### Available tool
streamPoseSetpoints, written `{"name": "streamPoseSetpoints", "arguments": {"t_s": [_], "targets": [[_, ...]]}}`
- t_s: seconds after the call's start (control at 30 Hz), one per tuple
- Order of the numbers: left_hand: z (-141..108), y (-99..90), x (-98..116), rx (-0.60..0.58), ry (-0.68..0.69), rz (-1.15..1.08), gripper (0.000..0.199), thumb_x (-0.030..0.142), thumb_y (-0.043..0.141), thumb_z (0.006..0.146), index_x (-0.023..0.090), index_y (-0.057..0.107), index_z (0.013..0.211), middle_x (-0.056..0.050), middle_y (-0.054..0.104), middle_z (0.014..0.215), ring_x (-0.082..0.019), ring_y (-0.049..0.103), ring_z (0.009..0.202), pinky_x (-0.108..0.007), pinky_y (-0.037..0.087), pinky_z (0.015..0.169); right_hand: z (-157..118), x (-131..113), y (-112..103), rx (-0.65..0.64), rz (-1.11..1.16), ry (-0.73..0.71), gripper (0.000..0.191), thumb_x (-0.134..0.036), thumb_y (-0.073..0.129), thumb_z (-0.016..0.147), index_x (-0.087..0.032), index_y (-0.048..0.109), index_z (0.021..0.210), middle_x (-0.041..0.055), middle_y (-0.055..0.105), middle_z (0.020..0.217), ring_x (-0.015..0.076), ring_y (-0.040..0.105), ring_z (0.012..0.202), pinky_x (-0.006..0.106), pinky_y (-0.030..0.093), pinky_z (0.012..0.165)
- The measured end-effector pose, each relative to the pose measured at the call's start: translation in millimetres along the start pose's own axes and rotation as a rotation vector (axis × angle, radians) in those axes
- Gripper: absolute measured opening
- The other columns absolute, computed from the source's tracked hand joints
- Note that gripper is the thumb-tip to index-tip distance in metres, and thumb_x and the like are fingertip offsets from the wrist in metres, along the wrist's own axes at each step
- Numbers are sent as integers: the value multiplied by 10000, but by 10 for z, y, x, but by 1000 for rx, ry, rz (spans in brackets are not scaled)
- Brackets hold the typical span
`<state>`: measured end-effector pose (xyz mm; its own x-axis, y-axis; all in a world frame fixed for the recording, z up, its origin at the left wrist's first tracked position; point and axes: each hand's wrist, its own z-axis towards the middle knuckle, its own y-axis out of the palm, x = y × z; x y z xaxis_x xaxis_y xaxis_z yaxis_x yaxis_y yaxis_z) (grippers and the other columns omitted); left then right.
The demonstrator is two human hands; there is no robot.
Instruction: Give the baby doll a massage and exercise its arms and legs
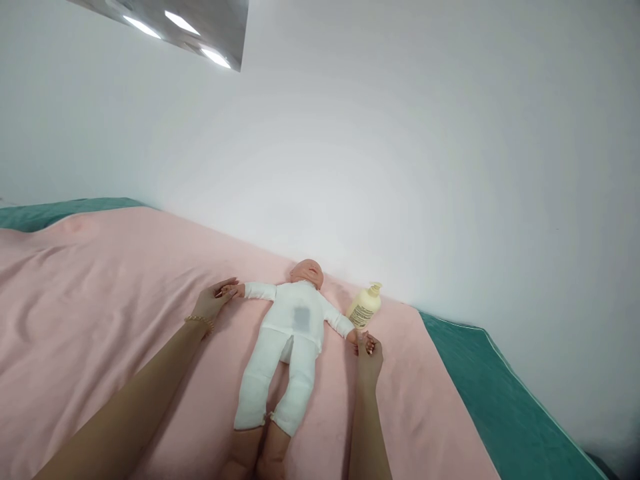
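A baby doll [287, 313] with a white cloth body lies on its back on a pink sheet [165, 267], arms stretched out to both sides. My left hand [213, 300], with a gold bracelet at the wrist, is closed around the doll's hand on the left. On the other side my right hand [370, 357] pinches the doll's other hand between thumb and fingers. Just beyond my right hand stands a pale yellow pump bottle [365, 305] with printed text. The doll's lower legs run out of view at the bottom edge.
Green fabric [480, 373] shows past the pink sheet on the right, and more green at the far left. A white wall [350, 147] rises behind the doll's head. Part of a shiny panel reflecting lights [200, 30] hangs at the upper left.
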<state>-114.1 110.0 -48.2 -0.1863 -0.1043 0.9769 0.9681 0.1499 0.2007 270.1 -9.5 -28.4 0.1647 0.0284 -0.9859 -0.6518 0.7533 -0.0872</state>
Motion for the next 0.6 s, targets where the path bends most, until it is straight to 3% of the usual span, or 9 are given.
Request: {"name": "streamPoseSetpoints", "arguments": {"t_s": [0.13, 0.37, 0.5, 0.6], "targets": [[-4, 7, -2, 18, -4, 25, 557, 437, 804, 626, 182, 691, 1109, -107, 665, 1191, -281, 607, 1122, -385, 492, 979, -50, -38, 4, -21, -42, -1, 473, -582, 704, 680, -190, 508, 858, -19, 578, 661, 142, 549, 549, 260, 427, 508], [-35, 19, 15, 30, -18, 81, 569, 511, 737, 695, 158, 685, 1139, -128, 695, 1108, -289, 643, 1034, -431, 503, 944, -60, -15, -5, -16, -82, -57, 465, -658, 513, 810, -202, 469, 725, -25, 540, 568, 135, 506, 509, 264, 394, 506], [-10, 19, -19, 39, -19, -19, 551, 519, 707, 728, 156, 682, 1142, -132, 649, 1213, -288, 587, 1145, -432, 457, 1009, -42, -4, -17, -1, -58, -51, 484, -675, 486, 810, -193, 517, 782, -17, 553, 592, 145, 513, 525, 270, 404, 513], [9, 12, -45, 24, -22, -62, 557, 510, 691, 752, 161, 659, 1184, -135, 618, 1261, -278, 568, 1176, -427, 445, 1023, -26, 4, -20, 12, -30, -57, 512, -679, 504, 789, -176, 555, 870, 15, 609, 732, 144, 541, 578, 280, 447, 564]]}}
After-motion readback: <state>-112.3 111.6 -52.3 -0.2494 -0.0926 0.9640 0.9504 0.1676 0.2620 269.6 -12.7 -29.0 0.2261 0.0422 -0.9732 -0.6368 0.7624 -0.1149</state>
